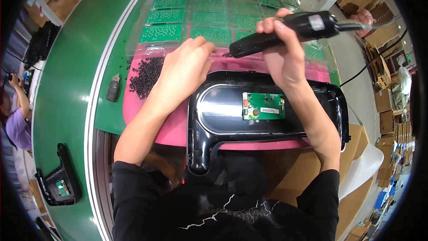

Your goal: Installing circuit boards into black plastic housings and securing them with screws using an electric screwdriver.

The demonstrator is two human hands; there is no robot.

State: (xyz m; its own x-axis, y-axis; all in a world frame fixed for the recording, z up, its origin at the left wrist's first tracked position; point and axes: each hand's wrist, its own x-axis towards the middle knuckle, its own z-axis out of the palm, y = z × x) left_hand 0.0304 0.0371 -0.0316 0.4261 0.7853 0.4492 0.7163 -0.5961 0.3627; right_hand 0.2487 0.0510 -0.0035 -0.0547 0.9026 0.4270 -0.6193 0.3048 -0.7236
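Note:
My right hand [285, 56] is wrapped round a black electric screwdriver [312, 26], held level with its front end pointing left. Close to that front end, my left hand [185, 64] has its fingers pinched together; whatever is between them is too small or hidden to name. Small black screws [145, 78] lie in a heap beside my left wrist. Below both hands, a glossy black plastic housing [218, 111] rests on a pink mat [171, 129]. Inside the housing sits a green circuit board [267, 102], partly next to my right forearm.
Clear trays of green circuit boards [162, 32] spread across the far side. A small dark object [114, 88] lies left of the mat. On the green belt [67, 107], another black housing [67, 165] holds a board. A person in purple [20, 127] is at far left.

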